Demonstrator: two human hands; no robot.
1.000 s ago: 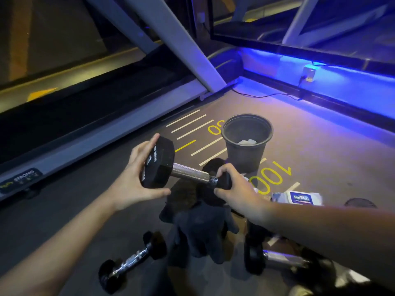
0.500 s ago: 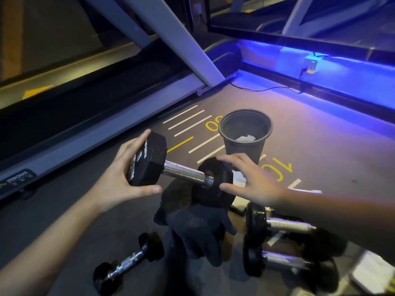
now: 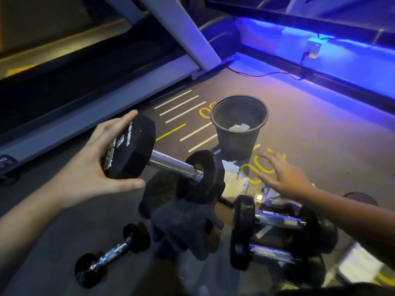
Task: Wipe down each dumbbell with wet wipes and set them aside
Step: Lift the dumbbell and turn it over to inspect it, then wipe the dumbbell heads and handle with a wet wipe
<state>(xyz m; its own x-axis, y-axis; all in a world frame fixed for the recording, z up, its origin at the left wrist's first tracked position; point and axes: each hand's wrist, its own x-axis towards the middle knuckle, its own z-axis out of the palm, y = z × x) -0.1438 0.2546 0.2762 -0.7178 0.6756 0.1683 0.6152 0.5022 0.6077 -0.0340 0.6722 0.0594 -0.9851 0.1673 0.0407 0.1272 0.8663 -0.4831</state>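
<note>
- Nearest the camera, a small dumbbell [image 3: 112, 254] lies on the floor [image 3: 320, 135] at lower left, and a pair of larger dumbbells [image 3: 275, 233] lie side by side at lower right, all apart from the hands.
- A dark cloth [image 3: 183, 223] hangs in the middle, below the lifted weight; what it is draped over is hidden.
- The left hand [image 3: 96, 167] grips one head of the hex dumbbell [image 3: 162, 161], fingers over the top and thumb curled beneath, holding it in the air with the chrome bar pointing right.
- The right hand [image 3: 282, 174] has let go of the far head it was holding a second ago and now hovers with fingers spread and nothing in it, above the wet wipes pack [image 3: 241, 184] on the floor.
- That shift suggests this dumbbell is about to get a fresh wipe, so the wiping of it is probably not finished; the left hand alone carries the weight meanwhile, so a slip is possible.
- Farther off stands the black bin [image 3: 239, 127] with crumpled white wipes at its bottom, and beyond it the treadmill frame [image 3: 181, 35] and blue-lit wall.
</note>
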